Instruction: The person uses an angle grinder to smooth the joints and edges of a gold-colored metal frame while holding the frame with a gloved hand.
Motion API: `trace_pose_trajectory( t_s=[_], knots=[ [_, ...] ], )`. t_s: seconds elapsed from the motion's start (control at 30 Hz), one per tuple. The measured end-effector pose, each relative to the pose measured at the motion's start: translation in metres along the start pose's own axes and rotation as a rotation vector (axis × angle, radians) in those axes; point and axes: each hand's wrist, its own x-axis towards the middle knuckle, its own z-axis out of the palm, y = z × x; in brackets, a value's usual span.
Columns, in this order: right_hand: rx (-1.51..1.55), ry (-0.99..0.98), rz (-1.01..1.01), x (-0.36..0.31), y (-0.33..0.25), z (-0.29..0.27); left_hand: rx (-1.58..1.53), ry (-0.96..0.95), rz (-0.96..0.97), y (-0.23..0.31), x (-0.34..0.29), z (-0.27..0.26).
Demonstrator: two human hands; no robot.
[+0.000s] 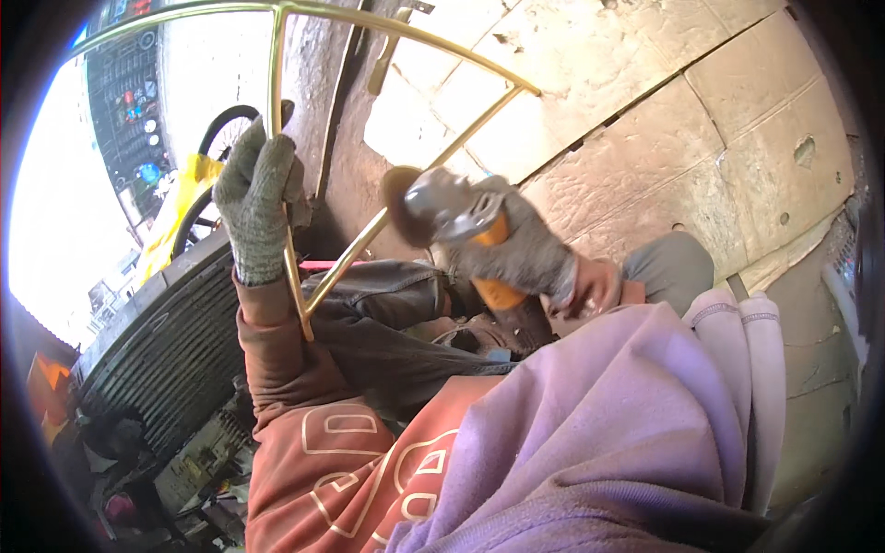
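2 gloved hands in the head view: left hand (254, 201) curled round the gold tube frame (276, 74), right hand (525, 244) clenching the grinder (442, 198), its disc (398, 201) overlapping the slanting bar (346, 263), which climbs rightward just left of those fingers, contact unclear.

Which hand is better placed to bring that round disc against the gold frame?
Probably the right hand: it holds the grinder, whose disc appears close to the slanted bar. The left hand is occupied gripping the gold frame.
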Motion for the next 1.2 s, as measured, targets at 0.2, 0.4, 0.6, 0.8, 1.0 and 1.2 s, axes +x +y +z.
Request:
trace_pose_trajectory(
  t_s=[0.2, 0.4, 0.6, 0.8, 1.0, 1.2],
  knots=[
    [0.326, 0.086, 0.165, 0.007, 0.014, -0.042, 0.030, 0.015, 0.033, -0.006, -0.007, -0.010],
    [0.231, 0.096, 0.193, 0.011, 0.001, -0.034, -0.017, 0.012, -0.026, 0.005, -0.005, 0.001],
    [-0.010, -0.092, -0.011, -0.002, 0.014, -0.003, -0.101, 0.013, -0.073, -0.005, 0.012, -0.009],
    [0.300, 0.188, 0.175, 0.027, -0.003, -0.070, -0.067, 0.004, -0.140, -0.009, 0.022, -0.018],
    [0.051, -0.050, 0.011, 0.002, -0.002, 0.001, -0.084, -0.009, -0.148, -0.009, 0.027, -0.015],
    [0.352, 0.098, 0.320, 0.024, -0.009, -0.083, -0.106, -0.053, -0.143, 0.009, 0.027, -0.009]
  ],
)
